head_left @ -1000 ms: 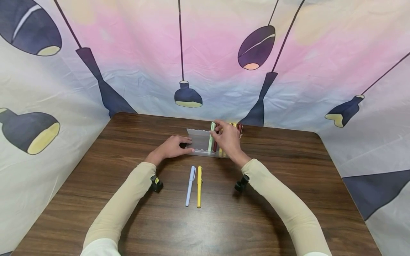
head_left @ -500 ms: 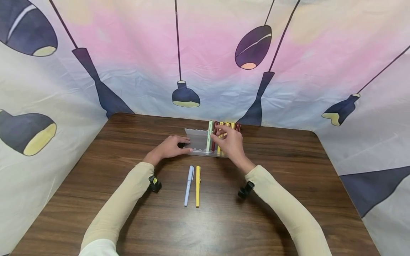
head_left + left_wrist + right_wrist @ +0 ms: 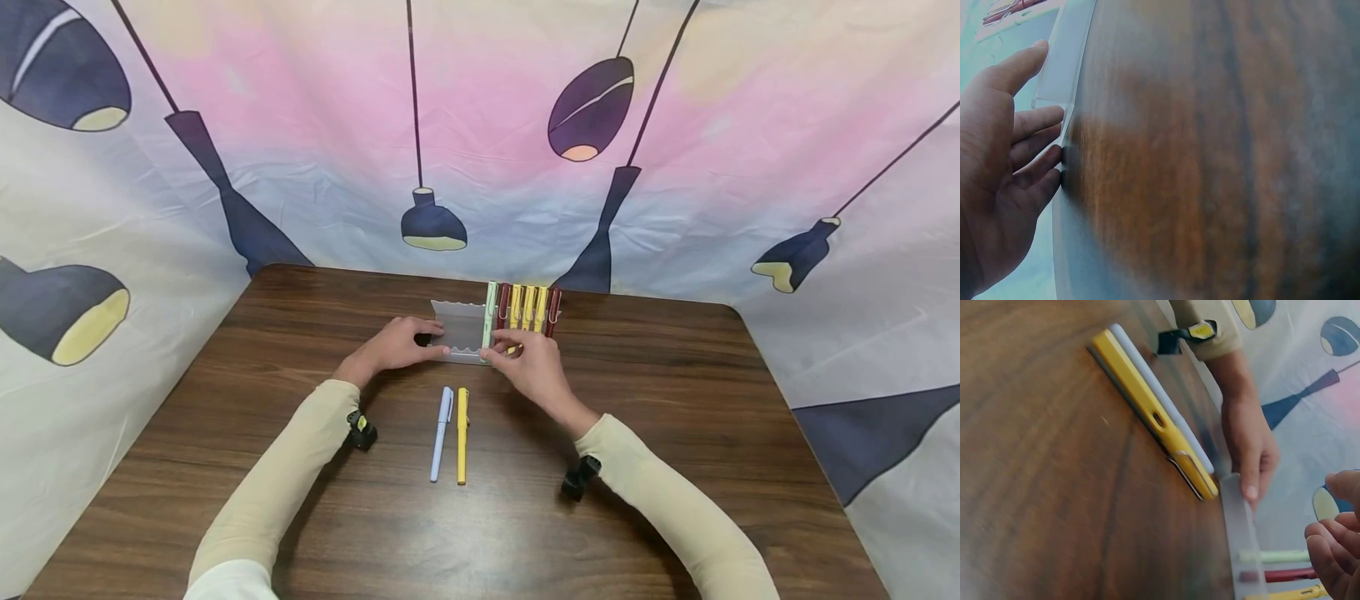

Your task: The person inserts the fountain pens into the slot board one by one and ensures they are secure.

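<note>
A clear plastic pen rack [image 3: 460,327] with notched edges stands near the table's far edge. My left hand [image 3: 399,342] holds its left end, thumb at the front and fingers behind. A pale green pen [image 3: 490,310] lies in the rack, leftmost in a row with a dark red pen [image 3: 503,298], several yellow pens [image 3: 528,302] and another dark red pen [image 3: 553,310]. In front of the row is my right hand [image 3: 534,367], its fingertips by the green pen's lower end; in the right wrist view thumb and fingers are apart with nothing visible between them.
A light blue pen [image 3: 441,435] and a yellow pen [image 3: 462,435] lie side by side on the wooden table [image 3: 480,542], nearer than the rack. A printed cloth [image 3: 330,167] with lamp shapes hangs behind the table.
My right hand has come away from the green pen's upper part and moved down to its lower end, uncovering the pens' upper parts. The left hand stays on the rack.
</note>
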A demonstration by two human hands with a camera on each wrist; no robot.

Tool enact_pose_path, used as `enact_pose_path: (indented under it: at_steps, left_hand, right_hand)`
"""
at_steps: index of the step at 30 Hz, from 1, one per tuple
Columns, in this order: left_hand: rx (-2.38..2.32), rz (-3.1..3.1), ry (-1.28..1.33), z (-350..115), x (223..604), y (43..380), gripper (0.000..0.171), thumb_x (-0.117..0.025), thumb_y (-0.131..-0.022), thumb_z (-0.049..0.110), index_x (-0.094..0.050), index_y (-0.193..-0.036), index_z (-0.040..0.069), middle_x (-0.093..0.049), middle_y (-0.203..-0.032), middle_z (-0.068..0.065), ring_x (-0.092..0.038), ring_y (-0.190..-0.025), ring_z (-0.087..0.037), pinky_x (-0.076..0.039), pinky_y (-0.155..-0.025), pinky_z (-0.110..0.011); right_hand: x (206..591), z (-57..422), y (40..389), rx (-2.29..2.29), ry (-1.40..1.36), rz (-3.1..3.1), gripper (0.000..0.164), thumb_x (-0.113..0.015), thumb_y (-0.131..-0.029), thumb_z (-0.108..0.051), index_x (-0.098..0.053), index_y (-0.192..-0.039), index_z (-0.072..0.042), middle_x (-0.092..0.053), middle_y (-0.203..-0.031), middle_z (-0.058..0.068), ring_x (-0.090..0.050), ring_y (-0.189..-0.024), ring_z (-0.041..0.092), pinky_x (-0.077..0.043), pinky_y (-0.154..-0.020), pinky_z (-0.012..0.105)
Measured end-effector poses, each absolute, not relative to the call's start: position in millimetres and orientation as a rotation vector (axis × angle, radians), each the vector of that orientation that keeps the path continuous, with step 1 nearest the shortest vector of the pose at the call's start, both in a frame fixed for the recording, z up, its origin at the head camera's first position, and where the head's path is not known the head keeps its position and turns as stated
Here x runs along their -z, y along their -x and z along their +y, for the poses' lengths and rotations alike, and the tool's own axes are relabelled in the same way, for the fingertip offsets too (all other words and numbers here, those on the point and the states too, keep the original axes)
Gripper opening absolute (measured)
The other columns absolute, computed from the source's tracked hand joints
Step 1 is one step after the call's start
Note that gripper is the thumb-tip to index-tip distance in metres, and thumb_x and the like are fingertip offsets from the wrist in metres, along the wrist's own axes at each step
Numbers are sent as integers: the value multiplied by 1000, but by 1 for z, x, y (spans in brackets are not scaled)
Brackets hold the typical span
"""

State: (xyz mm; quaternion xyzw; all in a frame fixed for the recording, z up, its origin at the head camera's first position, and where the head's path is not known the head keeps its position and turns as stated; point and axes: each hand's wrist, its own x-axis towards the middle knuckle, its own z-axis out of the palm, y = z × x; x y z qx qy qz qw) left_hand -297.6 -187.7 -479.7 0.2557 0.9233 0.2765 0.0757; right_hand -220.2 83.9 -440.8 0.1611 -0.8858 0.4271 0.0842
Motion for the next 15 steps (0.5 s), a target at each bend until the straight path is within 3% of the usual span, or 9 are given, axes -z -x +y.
enact_pose_path:
  at_steps: [15]
  left_hand:
    - [-849, 2747, -782, -189, 477, 296, 64, -69, -95, 52, -66, -137, 4, -54, -150, -14, -47, -142, -34, -41, -113, -54]
  right_hand:
    - [462, 68, 194, -1366, -599, -2776, 43, -82, -90, -29, -74, -121, -1, -76, -92, 3, -71, -72, 4, -59, -66, 24]
